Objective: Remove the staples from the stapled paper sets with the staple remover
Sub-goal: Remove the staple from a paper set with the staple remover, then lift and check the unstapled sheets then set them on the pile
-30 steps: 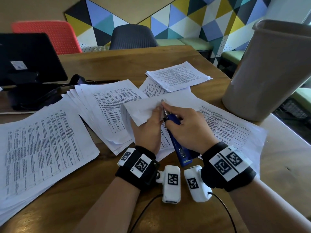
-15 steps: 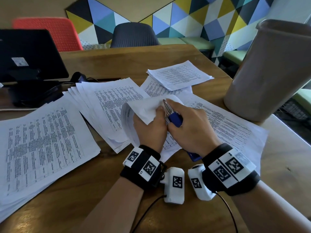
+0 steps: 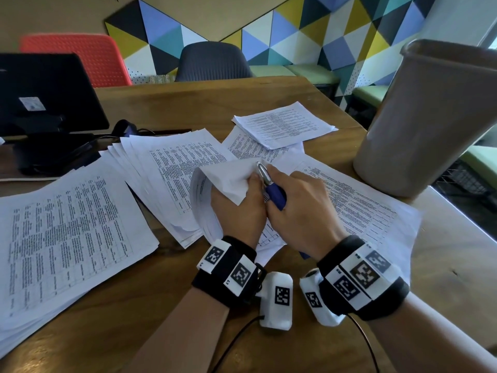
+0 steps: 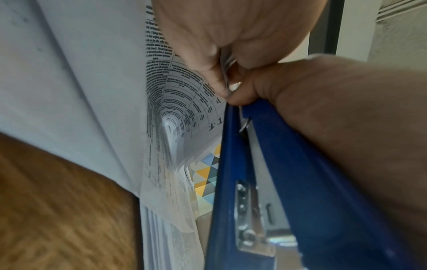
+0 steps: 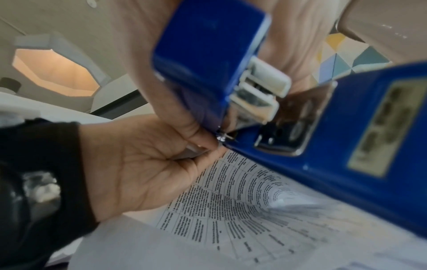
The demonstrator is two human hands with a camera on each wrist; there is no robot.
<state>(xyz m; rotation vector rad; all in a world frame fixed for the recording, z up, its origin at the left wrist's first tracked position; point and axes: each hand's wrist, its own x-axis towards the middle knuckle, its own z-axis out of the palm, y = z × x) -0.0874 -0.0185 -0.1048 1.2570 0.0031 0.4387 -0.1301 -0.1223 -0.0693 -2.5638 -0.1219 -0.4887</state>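
Gripping the folded paper set point(image 3: 228, 181), the left hand point(image 3: 239, 211) meets the right hand point(image 3: 301, 208) clutching the blue staple remover point(image 3: 275, 196).

left hand point(image 4: 208, 36) pinches curled paper set point(image 4: 175, 109) beside blue staple remover point(image 4: 300, 173).

I see matt white paper sheets point(image 3: 80, 232) on a grained, slightly glossy wood worktop point(image 3: 172, 103); the stapler point(image 3: 275, 196) has glossy blue plastic and shiny metal; the bin point(image 3: 419, 125) looks smooth plastic.
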